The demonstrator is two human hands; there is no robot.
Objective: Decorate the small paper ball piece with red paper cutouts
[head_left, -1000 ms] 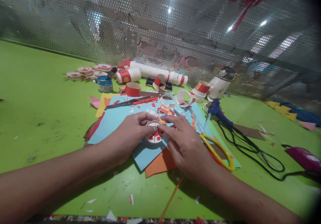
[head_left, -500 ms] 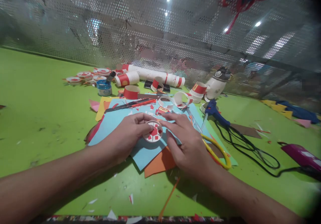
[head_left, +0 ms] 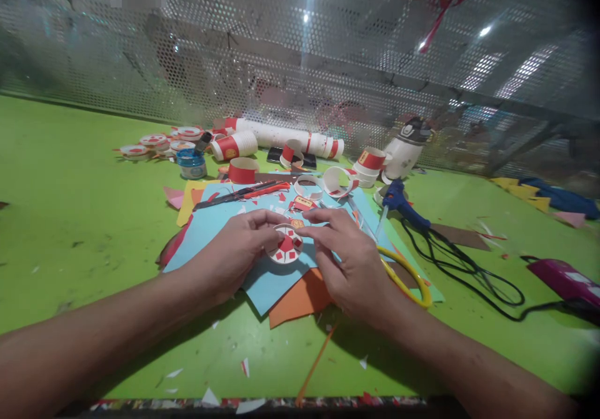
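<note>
In the middle of the head view, my left hand (head_left: 237,244) pinches a round white paper-cup bottom (head_left: 287,256) between thumb and fingers. Its face carries a larger red centre piece and several small red pieces around it. My right hand (head_left: 349,253) reaches in from the other side, fingers stretched and thumb apart, with the index fingertip at the disc's upper right edge. Whether that fingertip holds a tiny piece cannot be made out. Beneath both hands lies light blue paper (head_left: 206,231), with a red-and-yellow cup scrap (head_left: 304,204) just beyond the fingers.
Scissors (head_left: 244,195), cut cup rings (head_left: 338,182) and a blue-lidded jar (head_left: 192,164) stand beyond my hands. At right lie a blue glue gun (head_left: 404,205) with its looped cord and a yellow ring-shaped handle (head_left: 412,281). Finished-looking discs (head_left: 154,141) cluster at back left.
My right index fingertip has shifted slightly at the disc's upper right edge. The small red pieces there look more evenly placed. My left hand keeps its hold; the view has shifted slightly.
</note>
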